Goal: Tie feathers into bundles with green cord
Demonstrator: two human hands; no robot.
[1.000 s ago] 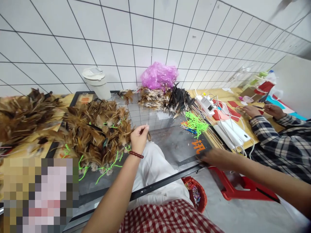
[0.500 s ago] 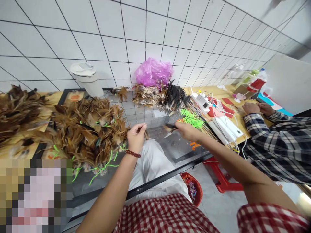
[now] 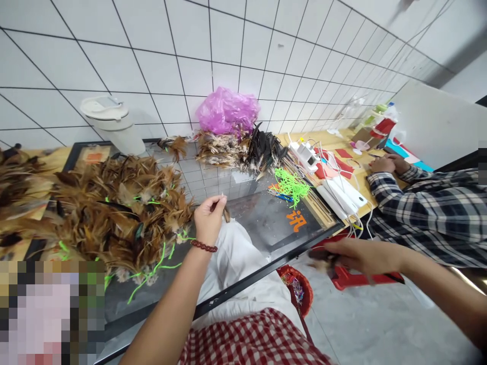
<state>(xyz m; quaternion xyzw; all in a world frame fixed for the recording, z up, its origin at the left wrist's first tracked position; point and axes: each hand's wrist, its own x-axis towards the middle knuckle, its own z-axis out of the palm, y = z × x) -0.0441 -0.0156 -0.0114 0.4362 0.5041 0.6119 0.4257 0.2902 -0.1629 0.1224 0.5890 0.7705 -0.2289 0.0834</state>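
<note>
The left hand is pinching a feather, pale tip pointing toward twelve; at its four o'clock, the right hand's fingers are gripping a tuft (blurred), pointing nine-ward, beyond the counter.

white lidded plastic tumbler: 1 | crumpled translucent pink-purple plastic bag: 1 | tangle of lime-green cord: 1 | clump of glossy black feathers: 1 | brown feather bunches: many, overlapping too closely to count | reddish-brown beaded bracelet: 1 | round red bin: 1 | red plastic stool, partly hidden: 1
</note>
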